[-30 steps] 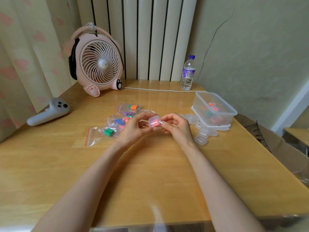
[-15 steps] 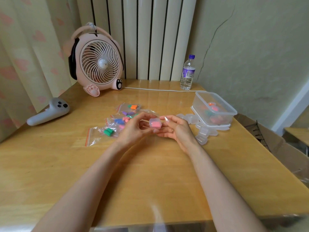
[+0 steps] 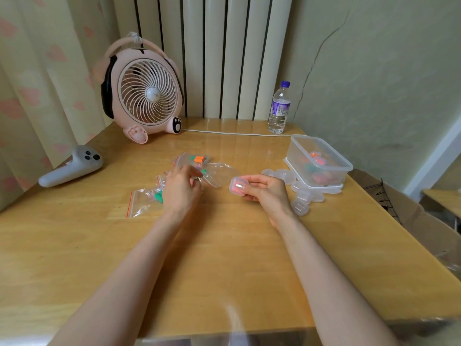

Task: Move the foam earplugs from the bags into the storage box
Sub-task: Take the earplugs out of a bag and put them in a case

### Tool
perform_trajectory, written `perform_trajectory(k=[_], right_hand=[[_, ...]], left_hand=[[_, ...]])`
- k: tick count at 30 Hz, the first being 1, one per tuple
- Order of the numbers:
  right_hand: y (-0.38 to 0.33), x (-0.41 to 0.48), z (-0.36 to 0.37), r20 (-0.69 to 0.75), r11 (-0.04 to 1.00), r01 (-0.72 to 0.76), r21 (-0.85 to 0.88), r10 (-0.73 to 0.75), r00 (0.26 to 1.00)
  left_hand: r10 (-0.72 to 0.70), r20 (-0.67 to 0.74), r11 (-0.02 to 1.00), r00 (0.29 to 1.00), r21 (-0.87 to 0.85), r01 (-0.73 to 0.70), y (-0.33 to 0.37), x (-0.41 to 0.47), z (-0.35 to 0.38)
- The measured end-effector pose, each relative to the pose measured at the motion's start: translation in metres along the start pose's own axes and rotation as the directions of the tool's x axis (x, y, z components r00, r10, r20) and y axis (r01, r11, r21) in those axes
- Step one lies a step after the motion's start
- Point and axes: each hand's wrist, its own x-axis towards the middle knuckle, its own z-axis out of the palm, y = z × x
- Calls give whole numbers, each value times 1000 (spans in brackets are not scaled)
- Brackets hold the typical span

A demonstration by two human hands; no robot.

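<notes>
My right hand (image 3: 265,189) pinches a small clear case (image 3: 237,187) with pink earplugs inside, held above the table. My left hand (image 3: 180,187) hovers over the pile of zip bags (image 3: 142,202) holding green, orange and purple earplugs; its fingers are loosely curled and I cannot see anything held in them. An empty clear bag (image 3: 219,174) lies between my hands. The clear storage box (image 3: 320,162) stands at the right on its lid, with several filled cases inside.
Several empty small clear cases (image 3: 303,202) lie beside the storage box. A pink fan (image 3: 146,92) and a water bottle (image 3: 279,108) stand at the back, with a white cable between them. A grey controller (image 3: 71,167) lies at the left.
My hands have parted: the left let go of the small case and moved left over the bags, while the right carried the case to the right.
</notes>
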Motion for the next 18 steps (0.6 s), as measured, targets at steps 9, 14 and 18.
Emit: perform_trajectory(k=[9, 14, 18], right_hand=[[3, 8, -6, -202, 995, 57, -77, -71, 977], [6, 9, -5, -232, 996, 65, -69, -79, 970], [2, 9, -12, -287, 995, 66, -74, -85, 954]], left_hand=[[243, 462, 830, 853, 356, -429, -2, -4, 17], [303, 442, 849, 844, 277, -449, -2, -5, 17], [437, 235, 896, 868, -29, -443, 7, -6, 7]])
